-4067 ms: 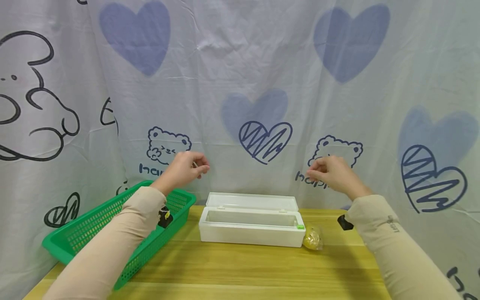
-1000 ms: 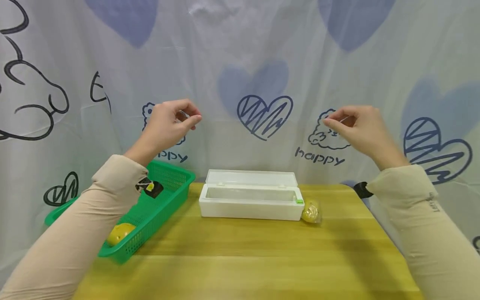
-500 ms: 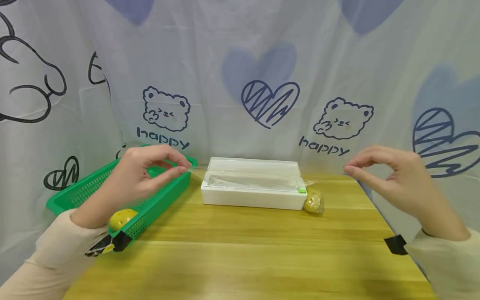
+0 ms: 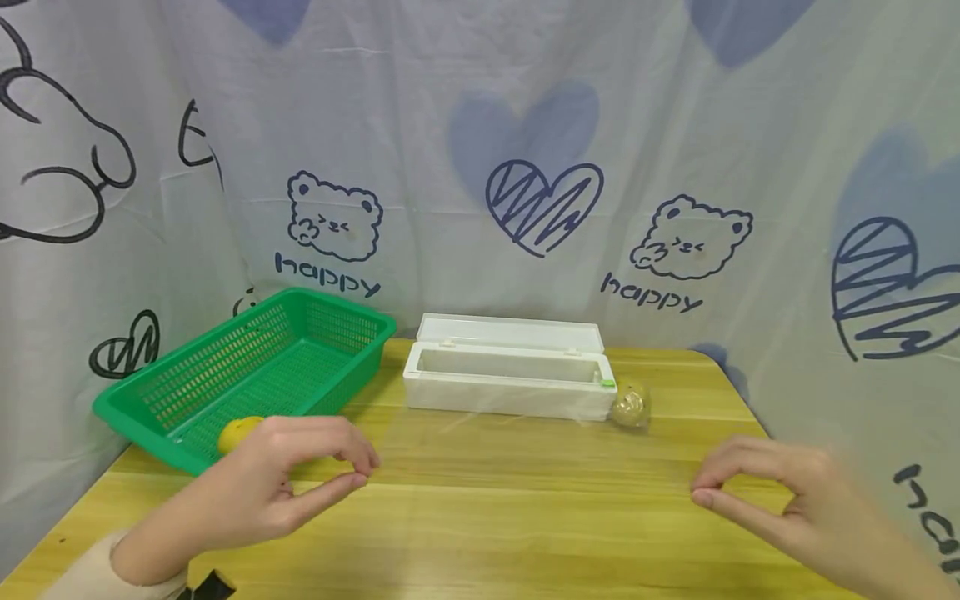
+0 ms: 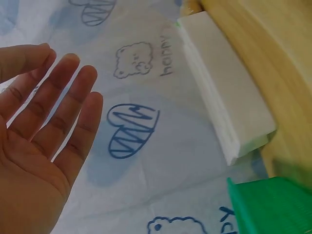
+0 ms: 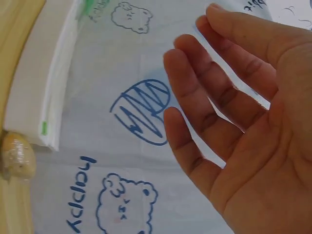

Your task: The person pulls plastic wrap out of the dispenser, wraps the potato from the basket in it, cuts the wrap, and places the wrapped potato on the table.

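Observation:
A thin clear sheet of cling film [image 4: 480,454] stretches between my hands low over the table, faint except for some glints. My left hand [image 4: 281,483] pinches its left edge between thumb and index finger. At the opposite edge, my right hand [image 4: 798,500] pinches the film the same way. Behind the sheet stands a white cling film dispenser box [image 4: 510,397], its lid [image 4: 510,333] raised and a green tab at its right end. In the wrist views, the other fingers of each hand stretch out loosely.
A yellow fruit [image 4: 632,406] wrapped in clear film sits against the box's right end. At the left, a green basket [image 4: 348,382] holds another yellow fruit [image 4: 237,433], partly behind my left hand. A printed curtain [image 4: 480,275] hangs behind the wooden table [image 4: 465,533].
Both hands have come down from high before the curtain to low over the table, nearer to me. The film between them has moved from over the box to in front of it.

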### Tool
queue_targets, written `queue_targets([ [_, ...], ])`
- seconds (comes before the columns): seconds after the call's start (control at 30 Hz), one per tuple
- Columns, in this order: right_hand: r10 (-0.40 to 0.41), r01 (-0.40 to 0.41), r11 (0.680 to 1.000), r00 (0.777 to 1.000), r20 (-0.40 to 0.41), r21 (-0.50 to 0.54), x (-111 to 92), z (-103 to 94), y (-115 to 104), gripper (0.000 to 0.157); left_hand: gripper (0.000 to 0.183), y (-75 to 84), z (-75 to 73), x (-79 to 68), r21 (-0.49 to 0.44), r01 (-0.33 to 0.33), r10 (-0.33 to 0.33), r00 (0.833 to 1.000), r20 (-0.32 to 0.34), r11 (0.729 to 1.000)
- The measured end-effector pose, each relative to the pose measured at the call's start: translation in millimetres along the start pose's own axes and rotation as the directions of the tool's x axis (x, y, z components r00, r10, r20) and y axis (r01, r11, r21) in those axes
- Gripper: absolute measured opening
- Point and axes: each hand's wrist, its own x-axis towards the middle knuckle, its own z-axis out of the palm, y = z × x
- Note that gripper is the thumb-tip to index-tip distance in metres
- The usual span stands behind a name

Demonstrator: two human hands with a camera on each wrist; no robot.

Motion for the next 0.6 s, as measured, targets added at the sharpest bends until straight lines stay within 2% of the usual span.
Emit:
queue_targets([
  [0.07,0.029,-0.032,0.999,0.997,0.072,0.041,-9,10.0,4,0.043,0.042,-0.7,9.5,-7.8,-0.011,0.002,-0.002,1.0,0.029,1.0],
  [0.2,0.012,-0.057,0.977,0.977,0.213,0.207,-24,32.0,16,0.031,0.039,-8.5,32.2,-22.7,-0.027,-0.032,0.034,0.996,0.077,0.999],
  [0.27,0.02,-0.108,0.954,0.954,0.3,0.281,-28,42.5,22,0.024,0.035,-15.3,43.9,-30.4,-0.025,-0.055,0.058,0.993,0.102,0.998],
  [0.37,0.033,-0.183,0.92,0.916,0.399,0.345,-34,57.8,29,0.015,0.029,-23.6,57.5,-41.1,0.003,-0.042,0.041,0.987,0.153,0.999],
  [0.43,0.006,-0.199,0.896,0.899,0.438,0.397,-39,68.9,34,0.014,0.024,-28.2,65.0,-47.2,0.021,-0.025,0.02,0.981,0.193,0.999],
  [0.53,-0.08,-0.144,0.875,0.898,0.432,0.462,-47,85.3,41,0.015,0.017,-32.2,73.4,-54.5,0.045,0.021,-0.032,0.966,0.258,0.999],
  [0.57,-0.073,-0.177,0.863,0.883,0.463,0.473,-48,89.4,42,0.016,0.015,-33.3,76.0,-56.5,0.047,0.036,-0.047,0.959,0.279,0.998],
  [0.6,-0.078,-0.177,0.862,0.879,0.47,0.474,-50,93.8,43,0.015,0.014,-34.5,78.4,-58.4,0.05,0.047,-0.06,0.953,0.297,0.998],
])
